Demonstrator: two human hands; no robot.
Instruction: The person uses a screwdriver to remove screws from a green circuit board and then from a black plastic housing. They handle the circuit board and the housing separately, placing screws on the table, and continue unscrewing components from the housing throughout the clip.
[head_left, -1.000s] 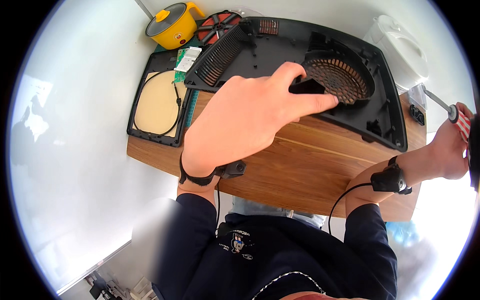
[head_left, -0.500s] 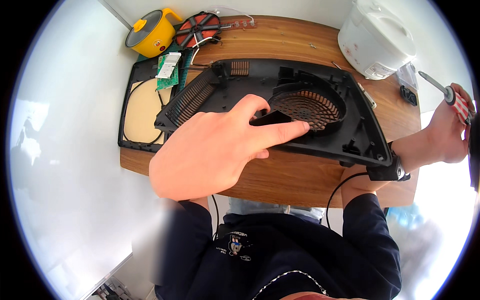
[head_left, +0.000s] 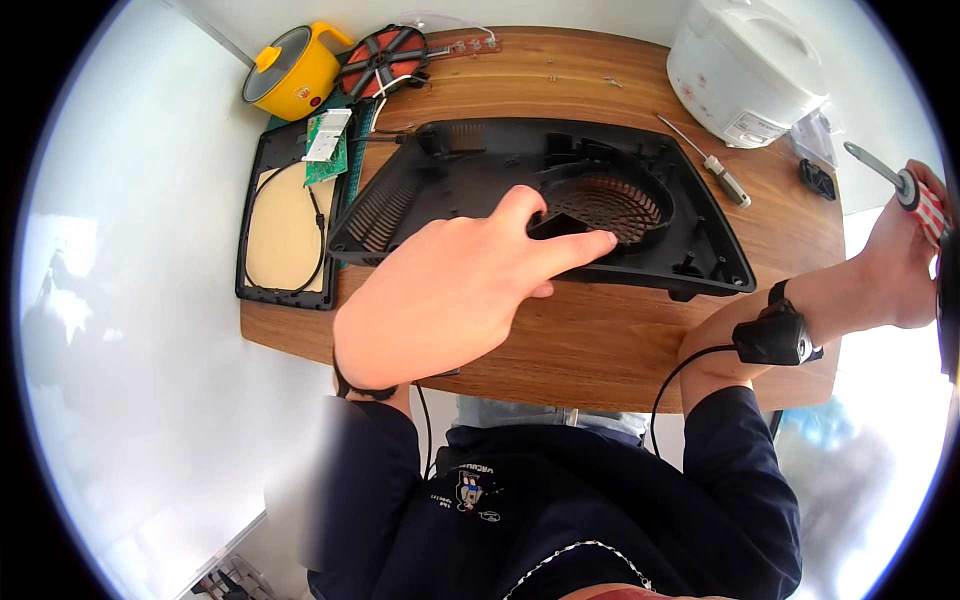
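Head view. From my remote station I am reading the bench left to right. On the wooden table (head_left: 600, 340), at far left, a black frame (head_left: 247, 235) is holding a beige panel (head_left: 275, 240), with a black cable (head_left: 323, 225) looping over it. A green circuit board (head_left: 325, 167) is lying across the frame's upper corner. Behind it a yellow pot (head_left: 293, 95) is standing upright; just beside the pot a round red-and-black part (head_left: 385, 60) is resting.

At mid-table the left hand (head_left: 440, 290) is reaching over the black housing (head_left: 500, 170), back upward. Its fingers are standing partly open: one is stretching to the edge of the round grille (head_left: 620, 205), another is bending. A dark flat piece (head_left: 562, 226) is showing between them; I am not able to tell whether it is part of the housing, or whether this hand is gripping anything. The housing is presenting its inside upward.

Near the housing's right edge a grey-handled screwdriver (head_left: 735, 187) is lying on the table. Behind it a white rice cooker (head_left: 740, 80) is standing, with a small black item (head_left: 817, 179) near it. At far right the right hand (head_left: 895, 265) is holding a striped tool (head_left: 928, 208), fingers curling around its red-and-white handle, grey shaft pointing up-left, well apart from the housing.
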